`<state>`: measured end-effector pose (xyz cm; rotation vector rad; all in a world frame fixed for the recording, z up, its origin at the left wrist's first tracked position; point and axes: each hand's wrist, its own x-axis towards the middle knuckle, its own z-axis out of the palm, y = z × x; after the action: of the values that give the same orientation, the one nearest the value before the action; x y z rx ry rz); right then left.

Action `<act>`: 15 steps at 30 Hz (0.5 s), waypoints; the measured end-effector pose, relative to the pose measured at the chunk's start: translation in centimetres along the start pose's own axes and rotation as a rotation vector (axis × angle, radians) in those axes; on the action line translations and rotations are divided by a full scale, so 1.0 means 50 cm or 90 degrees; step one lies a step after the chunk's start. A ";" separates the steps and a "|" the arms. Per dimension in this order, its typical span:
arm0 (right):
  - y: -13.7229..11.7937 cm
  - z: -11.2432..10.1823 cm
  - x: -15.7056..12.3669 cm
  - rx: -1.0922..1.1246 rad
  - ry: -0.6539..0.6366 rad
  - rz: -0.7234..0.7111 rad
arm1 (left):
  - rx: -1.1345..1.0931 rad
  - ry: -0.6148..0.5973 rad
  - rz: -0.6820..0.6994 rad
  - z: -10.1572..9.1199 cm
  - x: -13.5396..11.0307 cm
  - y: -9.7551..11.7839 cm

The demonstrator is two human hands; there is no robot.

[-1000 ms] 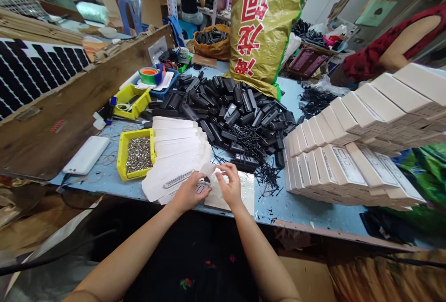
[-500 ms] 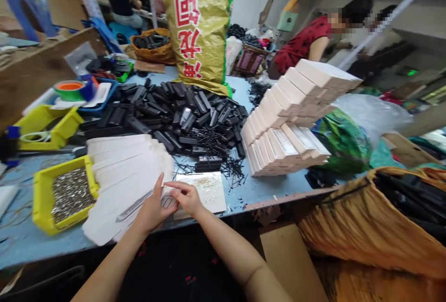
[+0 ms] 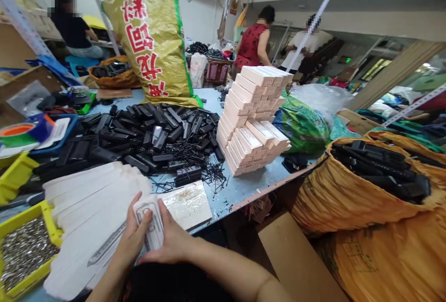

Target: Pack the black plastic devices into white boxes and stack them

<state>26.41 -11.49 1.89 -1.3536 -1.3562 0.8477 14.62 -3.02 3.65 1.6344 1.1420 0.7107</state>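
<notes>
Both of my hands grip one small white printed carton point(image 3: 150, 222) at the near table edge. My left hand point(image 3: 134, 241) wraps its left side, thumb up along the edge. On the carton's right side my right hand point(image 3: 171, 241) has its fingers closed round it. Under and left of them lies a fanned spread of flat white carton blanks point(image 3: 83, 204). A white tile-like slab point(image 3: 188, 203) lies just right of the hands. Behind it are a heap of black plastic parts point(image 3: 146, 130) and loose black pins point(image 3: 198, 172).
A stack of finished white boxes point(image 3: 252, 121) stands at the table's right. A yellow tray of small metal pieces point(image 3: 24, 246) sits at the near left. A big yellow sack point(image 3: 153, 42) stands behind. An orange sack of black parts point(image 3: 365, 186) is on the right. Several people stand beyond.
The view has swung right and up. My hands have lifted one carton off the fanned blanks and now hold it upright between them, closer to me.
</notes>
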 end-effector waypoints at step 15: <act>-0.077 -1.002 -0.125 -0.142 0.619 0.253 | -0.126 -0.254 0.189 0.370 0.159 0.291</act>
<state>72.29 -26.43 17.28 -1.8888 -0.4277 0.1806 38.55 -3.96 10.29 1.6952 0.5347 0.6220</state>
